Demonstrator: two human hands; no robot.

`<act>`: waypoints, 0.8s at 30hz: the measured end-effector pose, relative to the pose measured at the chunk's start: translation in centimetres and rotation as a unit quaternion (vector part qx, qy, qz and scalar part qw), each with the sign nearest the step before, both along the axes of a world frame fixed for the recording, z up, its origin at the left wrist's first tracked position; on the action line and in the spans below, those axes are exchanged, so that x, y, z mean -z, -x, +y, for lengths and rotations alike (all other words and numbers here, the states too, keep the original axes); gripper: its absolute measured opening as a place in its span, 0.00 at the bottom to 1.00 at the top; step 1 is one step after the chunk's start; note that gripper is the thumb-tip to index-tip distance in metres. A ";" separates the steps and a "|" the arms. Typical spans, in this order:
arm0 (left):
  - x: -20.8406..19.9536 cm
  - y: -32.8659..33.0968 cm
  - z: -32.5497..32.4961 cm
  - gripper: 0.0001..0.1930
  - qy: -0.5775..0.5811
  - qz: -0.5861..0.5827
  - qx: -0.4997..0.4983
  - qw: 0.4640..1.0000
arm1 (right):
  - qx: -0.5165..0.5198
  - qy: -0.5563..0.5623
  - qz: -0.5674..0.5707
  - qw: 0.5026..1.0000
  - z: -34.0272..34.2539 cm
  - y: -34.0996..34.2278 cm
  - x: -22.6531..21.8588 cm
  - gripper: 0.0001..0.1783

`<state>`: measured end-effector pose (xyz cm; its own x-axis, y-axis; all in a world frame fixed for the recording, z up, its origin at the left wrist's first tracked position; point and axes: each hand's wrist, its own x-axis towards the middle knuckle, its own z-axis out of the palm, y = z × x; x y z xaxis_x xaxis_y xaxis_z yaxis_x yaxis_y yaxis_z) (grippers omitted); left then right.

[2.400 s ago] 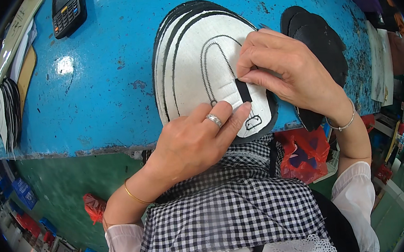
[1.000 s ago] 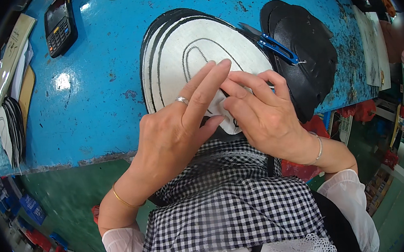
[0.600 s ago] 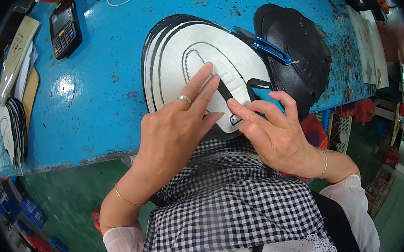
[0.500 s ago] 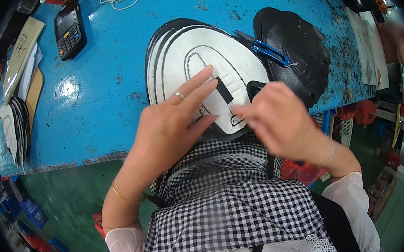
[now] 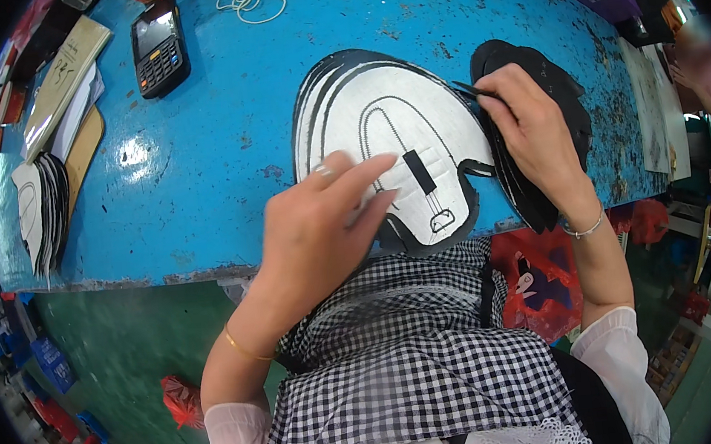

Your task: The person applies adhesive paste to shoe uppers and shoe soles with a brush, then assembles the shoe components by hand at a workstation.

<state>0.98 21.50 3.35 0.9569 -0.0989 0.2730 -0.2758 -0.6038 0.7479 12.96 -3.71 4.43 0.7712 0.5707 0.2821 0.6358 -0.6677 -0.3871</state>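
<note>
On the blue table lies a stack of white-backed black pieces (image 5: 437,133), shaped like shoe uppers. The top one carries dark looped stitching and a small black strip (image 5: 420,172). My left hand (image 5: 321,217) is over the stack's left side, fingers apart and slightly blurred, holding nothing. At the upper right, my right hand (image 5: 534,123) is closed on thread snips (image 5: 468,89). The dark blades stick out to the left past my fingertips; the blue handle is hidden by the hand. Beneath that hand sits a pile of black leather pieces (image 5: 565,86).
A handheld keypad terminal (image 5: 159,52) and a loop of pale cord (image 5: 252,6) lie at the back left. Papers and folders (image 5: 64,87) line the left, beside another stack of pieces (image 5: 45,213). A red bag (image 5: 541,281) hangs below the table edge.
My right hand has moved from the top piece's lower end up to the snips and taken hold of them. The left hand has lifted slightly. The whole view has shifted.
</note>
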 end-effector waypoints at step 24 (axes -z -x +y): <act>0.4 0.3 1.6 0.07 0.363 0.076 -0.110 0.922 | -0.094 -0.074 0.058 0.991 3.4 6.3 -0.3 0.13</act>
